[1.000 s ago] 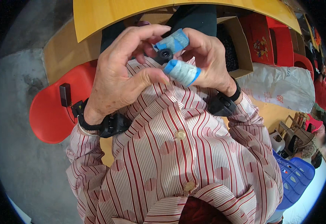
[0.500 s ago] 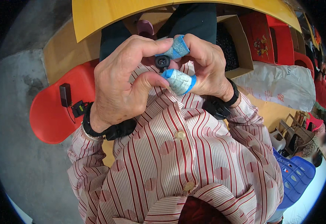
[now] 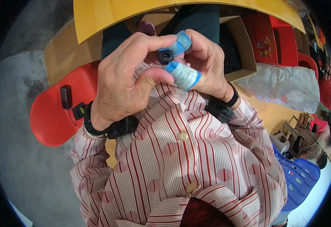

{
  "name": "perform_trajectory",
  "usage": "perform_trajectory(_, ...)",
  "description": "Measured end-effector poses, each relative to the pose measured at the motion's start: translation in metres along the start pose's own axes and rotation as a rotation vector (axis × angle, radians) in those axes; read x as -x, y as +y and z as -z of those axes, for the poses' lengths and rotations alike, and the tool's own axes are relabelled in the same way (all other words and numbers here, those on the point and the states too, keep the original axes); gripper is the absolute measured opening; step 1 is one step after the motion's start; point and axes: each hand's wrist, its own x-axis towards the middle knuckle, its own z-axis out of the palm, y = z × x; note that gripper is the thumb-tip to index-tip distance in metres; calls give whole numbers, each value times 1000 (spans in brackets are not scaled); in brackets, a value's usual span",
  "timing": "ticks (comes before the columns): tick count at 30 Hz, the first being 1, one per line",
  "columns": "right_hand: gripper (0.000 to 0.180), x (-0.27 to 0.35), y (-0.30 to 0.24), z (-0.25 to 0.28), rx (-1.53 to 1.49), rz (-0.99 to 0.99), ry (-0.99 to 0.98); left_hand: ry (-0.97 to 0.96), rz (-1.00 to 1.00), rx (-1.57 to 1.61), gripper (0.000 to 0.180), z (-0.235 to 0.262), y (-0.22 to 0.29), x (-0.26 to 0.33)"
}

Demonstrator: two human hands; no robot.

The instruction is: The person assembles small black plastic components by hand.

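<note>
A small black round part [image 3: 166, 56] with a hole in its middle sits between my two hands, above my lap. My left hand [image 3: 125, 73] curves round it from the left, index finger and thumb bent toward it. From the right, my right hand [image 3: 207, 62] closes on the part; its index finger and thumb are wrapped in blue and grey tape [image 3: 184, 75]. The two thumbs meet below the part and the index fingers above it. Fingers hide its lower and rear sides, so the exact grip points are partly hidden.
A yellow table edge [image 3: 188, 4] curves across the top. At right stand a cardboard box [image 3: 249, 56] of small black pieces, a red box [image 3: 257, 36] and a whitish plastic bag [image 3: 283, 89]. A red stool [image 3: 46, 117] at left bears a black device [image 3: 66, 96].
Both hands have shifted slightly, and the round part has moved a little upward and tilted. The taped right thumb has turned somewhat and moved up with the hand.
</note>
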Motion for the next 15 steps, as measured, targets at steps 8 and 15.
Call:
perform_trajectory(8, 24, -7, -2, 2, -498, -276, -134, 104, -282, -344, 30, 2, -11, -5)
perform_trajectory(15, 40, -9, 14, 5, -793, -376, -210, 6, -285, -434, 23, 8, -2, -12)
